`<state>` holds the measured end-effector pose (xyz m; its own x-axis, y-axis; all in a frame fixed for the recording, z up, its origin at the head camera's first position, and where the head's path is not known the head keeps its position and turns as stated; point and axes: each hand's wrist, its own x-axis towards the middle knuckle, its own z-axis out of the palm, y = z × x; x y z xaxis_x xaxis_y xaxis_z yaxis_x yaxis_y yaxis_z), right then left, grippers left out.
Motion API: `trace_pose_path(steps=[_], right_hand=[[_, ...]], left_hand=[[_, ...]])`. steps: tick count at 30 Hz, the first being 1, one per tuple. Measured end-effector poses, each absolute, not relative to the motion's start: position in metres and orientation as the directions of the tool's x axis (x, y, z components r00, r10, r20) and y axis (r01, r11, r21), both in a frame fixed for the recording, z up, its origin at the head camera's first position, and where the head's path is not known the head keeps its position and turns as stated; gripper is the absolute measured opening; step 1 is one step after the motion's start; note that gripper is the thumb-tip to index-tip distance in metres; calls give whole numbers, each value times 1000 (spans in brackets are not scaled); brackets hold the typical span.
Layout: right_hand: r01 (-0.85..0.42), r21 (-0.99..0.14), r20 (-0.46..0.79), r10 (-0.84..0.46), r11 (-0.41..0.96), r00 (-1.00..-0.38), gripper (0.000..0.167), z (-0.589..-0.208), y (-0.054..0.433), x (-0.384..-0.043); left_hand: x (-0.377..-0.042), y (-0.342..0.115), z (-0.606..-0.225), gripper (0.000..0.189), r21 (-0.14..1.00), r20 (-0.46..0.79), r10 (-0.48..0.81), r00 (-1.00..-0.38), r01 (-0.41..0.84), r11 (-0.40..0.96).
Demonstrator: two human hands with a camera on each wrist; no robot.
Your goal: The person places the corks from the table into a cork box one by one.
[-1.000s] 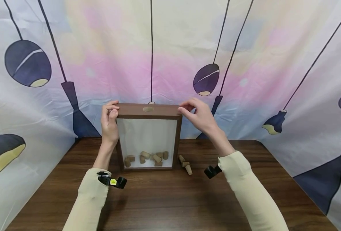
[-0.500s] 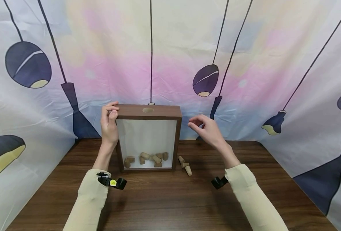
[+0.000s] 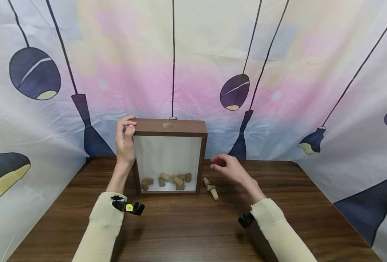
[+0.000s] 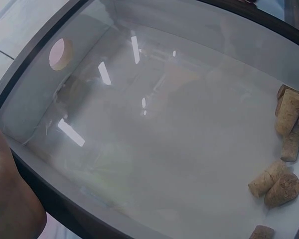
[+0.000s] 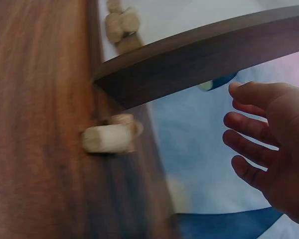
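A brown wooden shadow box [image 3: 188,127] with a clear front stands upright on the table. Its top has a round hole [image 3: 169,125], and several corks [image 3: 179,181] lie along its bottom inside. My left hand [image 3: 125,145] grips the box's upper left corner, thumb in front. Just right of the box, several loose corks [image 3: 214,194] lie on the table. Above and slightly right of them hovers my right hand [image 3: 230,168], apart from both box and corks. In the right wrist view its fingers [image 5: 251,132] are loosely bent, holding nothing.
The dark wood table [image 3: 180,229] extends in front and to both sides. Close behind the box hangs a cloth backdrop [image 3: 193,80] printed with lamps, which also runs along both sides. A small camera [image 3: 245,220] sits on the right wrist, another [image 3: 137,208] on the left.
My right hand has left the box's upper right corner, moving right and then down toward the loose corks. The left hand and box have stayed put.
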<state>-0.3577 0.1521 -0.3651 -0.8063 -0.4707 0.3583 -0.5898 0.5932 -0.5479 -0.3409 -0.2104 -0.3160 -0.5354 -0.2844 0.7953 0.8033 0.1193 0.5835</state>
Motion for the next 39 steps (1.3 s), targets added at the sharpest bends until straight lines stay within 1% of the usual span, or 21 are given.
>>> trace_pose_path(steps=[4,7,12,20,27,39], right_hand=[[-542,-569,288,-468,618,-836,23,-384,152,-362],[-533,-567,255,-481,628,-839,25,-397,151,-364],[-521,-574,217,-496,632,-841,24,-412,149,-367],[-508,-567,187,-499,649,-846,17,-429,142,-371],[-476,-586,156,-485,656,-860,21,-435,137,-372],[-486,-580,218,-451,653,-866,18,-423,141,-369]], left_hand=[[-341,-210,-316,22,581,796,-282,-536,806,110],[-340,-209,-315,24,578,799,-281,-532,808,113],[-338,-208,-314,23,580,798,-277,-535,807,111],[-337,-208,-314,25,577,800,-277,-532,809,114],[-336,-208,-314,28,579,799,-277,-534,808,114],[-337,-209,-315,31,572,806,-275,-525,810,130]])
